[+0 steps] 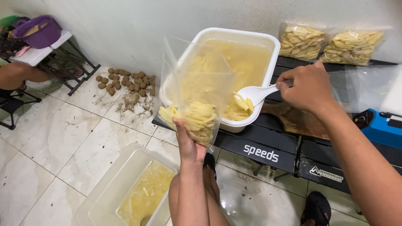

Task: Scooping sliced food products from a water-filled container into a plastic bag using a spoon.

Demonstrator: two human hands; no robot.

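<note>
Head view, bag: clear plastic bag (193, 96) part-filled with potato strips, at the white tub's (268, 39) near edge.
Left hand (187, 144): pinches the bag's bottom only; its top could sag.
Right hand (307, 86): closed on the white spoon (256, 93); strips might slide off.
Spill risk: black table (261, 144), floor tub (111, 188).

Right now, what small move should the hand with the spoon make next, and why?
Probably tip the white spoon into the open clear bag. The right hand holds it loaded with potato strips at the bag's mouth, over the white tub, while the left hand supports the partly filled bag from below.
</note>
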